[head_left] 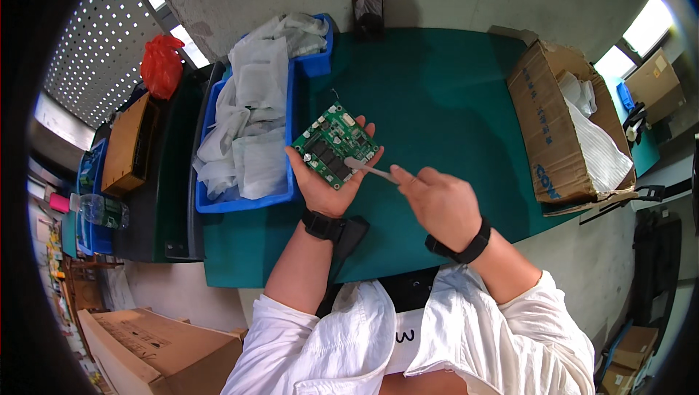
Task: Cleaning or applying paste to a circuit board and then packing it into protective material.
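A green circuit board with black components and white connectors rests tilted across the palm and fingers of my left hand, over the table's middle. My left thumb and fingers hold it by its edges. From the right, my right hand grips a slim, pale small brush between thumb and fingers. The head of this tool lies against the board's lower right part; its bristles are too small to make out. Dark straps circle both my wrists.
Left of my hands, a blue bin holds several white wrapped packets. An open cardboard box with white packing material stands at the table's right edge. A small dark stand is at the back of the green table.
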The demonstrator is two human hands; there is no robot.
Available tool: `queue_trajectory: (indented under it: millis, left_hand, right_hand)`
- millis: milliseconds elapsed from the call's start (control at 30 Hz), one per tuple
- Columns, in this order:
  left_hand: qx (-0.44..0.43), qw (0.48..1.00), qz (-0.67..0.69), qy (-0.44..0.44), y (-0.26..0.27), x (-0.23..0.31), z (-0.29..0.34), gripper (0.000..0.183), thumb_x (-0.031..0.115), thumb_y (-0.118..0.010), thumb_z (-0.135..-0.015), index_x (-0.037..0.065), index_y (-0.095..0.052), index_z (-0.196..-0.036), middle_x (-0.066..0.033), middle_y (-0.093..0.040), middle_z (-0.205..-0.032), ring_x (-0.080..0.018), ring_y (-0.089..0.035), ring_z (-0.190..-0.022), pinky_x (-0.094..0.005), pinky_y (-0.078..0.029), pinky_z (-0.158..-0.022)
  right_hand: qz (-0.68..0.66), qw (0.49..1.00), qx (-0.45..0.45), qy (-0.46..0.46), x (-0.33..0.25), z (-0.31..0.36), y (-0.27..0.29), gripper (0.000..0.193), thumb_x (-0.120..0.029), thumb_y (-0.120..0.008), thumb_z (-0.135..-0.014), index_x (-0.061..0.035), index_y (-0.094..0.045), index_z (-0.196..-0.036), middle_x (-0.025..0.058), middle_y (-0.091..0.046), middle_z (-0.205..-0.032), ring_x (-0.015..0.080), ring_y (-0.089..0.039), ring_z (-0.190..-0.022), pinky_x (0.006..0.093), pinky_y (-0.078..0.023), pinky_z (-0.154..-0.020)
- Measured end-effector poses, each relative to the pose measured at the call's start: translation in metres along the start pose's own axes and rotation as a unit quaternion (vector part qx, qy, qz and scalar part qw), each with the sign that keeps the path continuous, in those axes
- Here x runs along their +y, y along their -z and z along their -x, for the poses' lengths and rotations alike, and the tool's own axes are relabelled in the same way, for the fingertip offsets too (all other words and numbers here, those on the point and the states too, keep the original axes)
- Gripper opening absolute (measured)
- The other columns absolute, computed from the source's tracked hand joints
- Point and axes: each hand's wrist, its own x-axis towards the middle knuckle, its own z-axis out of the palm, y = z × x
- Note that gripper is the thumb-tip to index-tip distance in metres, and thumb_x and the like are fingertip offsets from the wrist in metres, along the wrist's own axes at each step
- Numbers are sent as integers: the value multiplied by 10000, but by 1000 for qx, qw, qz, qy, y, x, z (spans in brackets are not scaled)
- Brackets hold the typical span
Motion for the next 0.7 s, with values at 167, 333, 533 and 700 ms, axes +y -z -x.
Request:
queue_trajectory:
  millis: [167,333,533,700]
  left_hand:
    - [-5,999,-15,41,-1,3,1,1005,820,-404,-803,85,-326,-1482,-218,-379,-1474,-408,-339,-1375,-660,-232,-1109]
    - [-7,996,-26,86,-2,0,4,1005,814,-404,-810,76,-315,-1486,-245,-370,-1469,-432,-327,-1374,-679,-238,-1097]
    - [-24,994,4,110,2,1,3,974,791,-401,-832,80,-304,-1490,-240,-367,-1469,-435,-328,-1372,-686,-229,-1098]
    - [-25,998,-7,51,-1,-4,3,956,792,-425,-817,103,-342,-1476,-210,-385,-1472,-395,-343,-1375,-652,-247,-1107]
  right_hand:
    - [32,999,9,0,12,-5,20,268,-178,-666,-821,-142,-718,-1081,25,-533,-672,194,-602,-608,320,-487,-522]
    - [9,999,-29,23,15,-4,37,240,-179,-675,-813,-142,-729,-1044,19,-551,-673,194,-612,-627,329,-494,-545]
    - [5,1000,-1,-14,17,-1,47,280,-161,-677,-819,-131,-700,-1096,31,-558,-702,208,-615,-629,331,-496,-540]
    - [-75,996,-47,-4,-6,8,15,365,-94,-617,-844,-47,-620,-1206,81,-570,-745,245,-618,-612,362,-505,-543]
